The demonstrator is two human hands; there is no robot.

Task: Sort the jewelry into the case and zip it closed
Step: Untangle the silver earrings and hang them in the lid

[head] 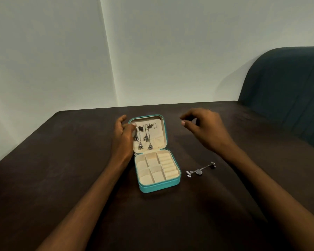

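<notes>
A teal jewelry case (159,186) lies open on the dark table, cream inside, its tray compartments bare. Its raised lid (160,131) has silver dangling earrings (143,140) hung on its panel. My left hand (122,140) is at the lid's left edge, thumb on the panel next to the leftmost earring and fingers behind the lid. My right hand (205,128) hovers above the table to the right of the lid, fingers loosely curled, holding nothing that I can see. One more silver dangling piece (200,170) lies on the table right of the case.
The dark brown table (62,178) spreads wide around the case. A dark teal upholstered seat back (286,91) stands at the table's far right edge. A pale wall rises behind the table.
</notes>
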